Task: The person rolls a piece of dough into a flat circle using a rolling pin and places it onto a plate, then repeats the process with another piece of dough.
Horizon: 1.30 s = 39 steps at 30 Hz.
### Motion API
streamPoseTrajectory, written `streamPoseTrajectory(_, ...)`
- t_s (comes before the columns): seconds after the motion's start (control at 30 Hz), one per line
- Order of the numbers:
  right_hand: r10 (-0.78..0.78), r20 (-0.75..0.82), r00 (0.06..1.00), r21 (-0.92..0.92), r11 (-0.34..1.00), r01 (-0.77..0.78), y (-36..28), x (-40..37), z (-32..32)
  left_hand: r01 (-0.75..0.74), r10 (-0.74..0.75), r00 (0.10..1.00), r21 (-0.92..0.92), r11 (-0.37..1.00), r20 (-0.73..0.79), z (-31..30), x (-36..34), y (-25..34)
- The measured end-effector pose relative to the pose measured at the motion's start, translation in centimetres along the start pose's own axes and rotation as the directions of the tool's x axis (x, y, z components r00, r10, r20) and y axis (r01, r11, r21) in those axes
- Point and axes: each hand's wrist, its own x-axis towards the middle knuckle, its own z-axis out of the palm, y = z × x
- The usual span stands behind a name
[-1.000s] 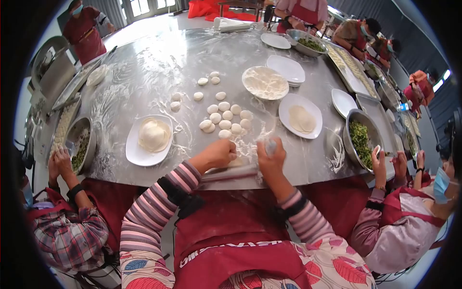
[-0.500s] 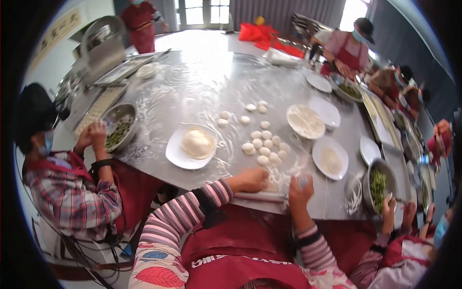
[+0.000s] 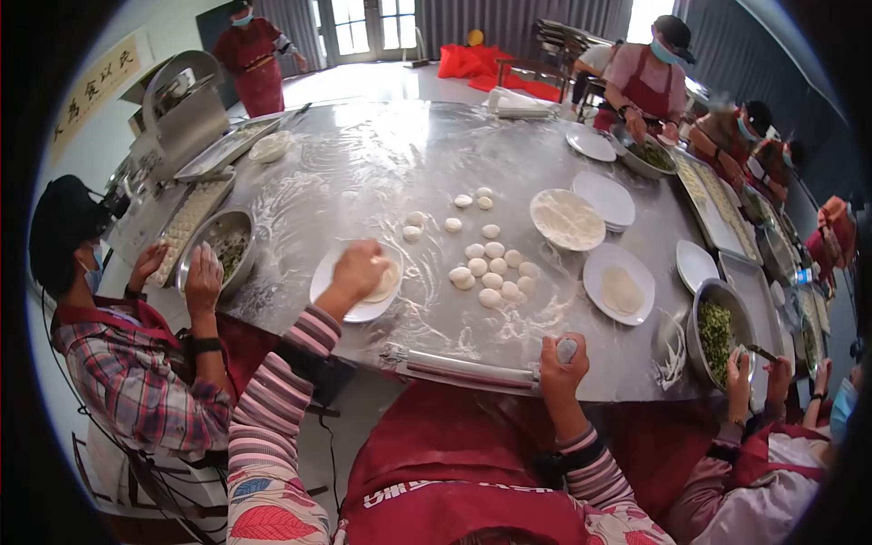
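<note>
My left hand [image 3: 360, 271] is over a white plate [image 3: 325, 289] at centre left, fingers curled down onto a flat round dough wrapper [image 3: 387, 283] there; the fingertips are partly hidden. At the table's near edge, my right hand [image 3: 563, 368] is closed around one end of a rolling pin [image 3: 472, 368]. The pale, floury pin lies along the edge, pointing left. Several small white dough balls [image 3: 497, 265] are clustered on the floured table, beyond the pin.
A bowl of flour [image 3: 568, 219] and a plate with a dough sheet [image 3: 621, 290] stand to the right. A bowl of chopped green filling [image 3: 718, 336] is farther right. Co-workers sit close on both sides; one person's hands [image 3: 202, 272] are by a left metal bowl [image 3: 241, 232].
My left hand has moved left and forward from the rolling pin to over the plate of wrappers. My right hand stays at the pin's end. The view has shifted slightly.
</note>
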Motion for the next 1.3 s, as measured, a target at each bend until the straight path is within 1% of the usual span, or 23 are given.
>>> streamPoseTrajectory(0.03, 0.006, -0.012, 1.000, -0.016, 1.000, -0.007, -0.1, 0.0, -0.1, -0.059, 0.069, 0.993, -0.102, 0.993, 0.093, 1.8, 0.3, 1.7)
streamPoseTrajectory(0.07, 0.002, -0.001, 1.000, -0.019, 1.000, -0.002, -0.3, 0.2, -0.1, -0.167, 0.198, 0.968, -0.194, 0.967, 0.155, 3.7, 0.3, 3.6)
streamPoseTrajectory(0.1, -0.005, 0.012, 1.000, -0.020, 1.000, 0.005, -0.5, 0.3, -0.1, -0.281, 0.325, 0.933, -0.251, 0.926, 0.155, 5.5, 0.1, 5.9)
streamPoseTrajectory(0.13, -0.001, 0.006, 1.000, -0.016, 1.000, 0.001, -0.6, 0.3, -0.2, -0.289, 0.330, 0.924, -0.213, 0.933, 0.194, 6.9, -0.2, 8.0)
streamPoseTrajectory(0.27, -0.013, 0.007, 1.000, -0.042, 0.999, 0.014, -0.6, -0.3, -0.6, -0.242, 0.276, 0.948, -0.201, 0.949, 0.158, 11.8, -0.1, 12.1)
streamPoseTrajectory(0.33, -0.002, 0.011, 1.000, -0.003, 1.000, 0.002, -0.9, -0.8, -1.0, -0.253, 0.255, 0.967, -0.054, 0.966, 0.026, 12.0, -0.7, 13.5)
streamPoseTrajectory(0.37, 0.011, 0.009, 1.000, -0.013, 1.000, -0.011, -0.9, -1.2, -1.4, -0.255, 0.257, 0.965, -0.061, 0.965, 0.041, 11.9, -1.2, 13.8)
streamPoseTrajectory(0.4, -0.012, 0.023, 1.000, 0.001, 1.000, 0.012, -0.9, -1.3, -1.7, -0.203, 0.241, 0.938, -0.168, 0.965, 0.251, 10.5, -1.7, 14.4)
streamPoseTrajectory(0.43, -0.039, 0.038, 0.999, 0.019, 0.999, 0.038, -1.0, -1.4, -1.8, -0.129, 0.235, 0.863, -0.256, 0.958, 0.447, 9.8, -2.1, 14.6)
streamPoseTrajectory(0.47, -0.027, 0.035, 0.999, 0.016, 1.000, 0.027, -1.4, -1.2, -1.8, -0.127, 0.236, 0.857, -0.256, 0.958, 0.458, 9.9, -2.6, 14.4)
streamPoseTrajectory(0.53, -0.024, 0.084, 0.996, 0.190, 0.982, 0.007, -2.3, 0.0, -1.5, -0.042, 0.256, 0.846, -0.421, 0.906, 0.467, 10.1, -3.6, 14.0)
streamPoseTrajectory(0.57, -0.021, 0.082, 0.996, 0.188, 0.982, 0.005, -2.5, 1.0, -1.0, -0.043, 0.259, 0.844, -0.421, 0.906, 0.470, 10.4, -3.6, 13.6)
streamPoseTrajectory(0.63, -0.240, 0.005, 0.971, 0.065, 0.969, 0.239, -2.8, 3.2, 0.2, 0.084, 0.270, 0.824, -0.579, 0.811, 0.499, 11.1, -3.5, 13.0)
streamPoseTrajectory(0.67, -0.238, 0.003, 0.971, 0.063, 0.969, 0.237, -2.3, 4.4, 1.0, 0.084, 0.272, 0.822, -0.579, 0.811, 0.501, 11.5, -3.2, 13.0)
streamPoseTrajectory(0.73, -0.245, 0.043, 0.968, -0.077, 0.966, 0.248, -0.2, 5.7, 2.5, 0.038, 0.311, 0.798, -0.558, 0.829, 0.516, 12.2, -2.7, 13.5)
streamPoseTrajectory(0.77, -0.247, 0.039, 0.968, -0.083, 0.965, 0.249, 0.6, 5.3, 2.3, 0.033, 0.318, 0.796, -0.561, 0.827, 0.515, 12.7, -2.9, 13.8)
streamPoseTrajectory(0.83, -0.252, 0.039, 0.967, -0.037, 0.967, 0.253, 1.2, 5.5, 2.8, -0.018, 0.271, 0.814, -0.445, 0.896, 0.514, 12.3, -2.5, 14.0)
streamPoseTrajectory(0.87, -0.206, 0.026, 0.978, -0.031, 0.978, 0.207, 1.2, 4.7, 2.3, -0.056, 0.282, 0.816, -0.417, 0.907, 0.504, 12.0, -2.7, 13.8)
streamPoseTrajectory(0.97, -0.236, -0.017, 0.972, -0.015, 0.972, 0.235, 0.8, 2.4, 0.6, -0.053, 0.242, 0.834, -0.364, 0.930, 0.496, 11.0, -4.0, 13.0)
streamPoseTrajectory(1.03, -0.166, -0.054, 0.985, -0.014, 0.986, 0.165, 1.3, 2.5, 1.2, -0.037, 0.284, 0.800, -0.429, 0.902, 0.528, 12.1, -4.8, 13.2)
streamPoseTrajectory(1.17, -0.209, -0.024, 0.978, -0.077, 0.975, 0.206, 2.2, 5.2, 3.0, -0.084, 0.290, 0.831, -0.410, 0.908, 0.474, 12.0, -3.2, 14.9)
streamPoseTrajectory(1.23, -0.266, -0.034, 0.963, -0.105, 0.960, 0.261, 2.0, 4.2, 2.1, -0.122, 0.346, 0.743, -0.393, 0.912, 0.573, 11.8, -3.1, 14.8)
streamPoseTrajectory(1.3, -0.297, 0.030, 0.954, -0.247, 0.923, 0.295, 2.2, 1.4, -0.2, -0.157, 0.360, 0.754, -0.381, 0.911, 0.550, 11.3, -3.9, 13.8)
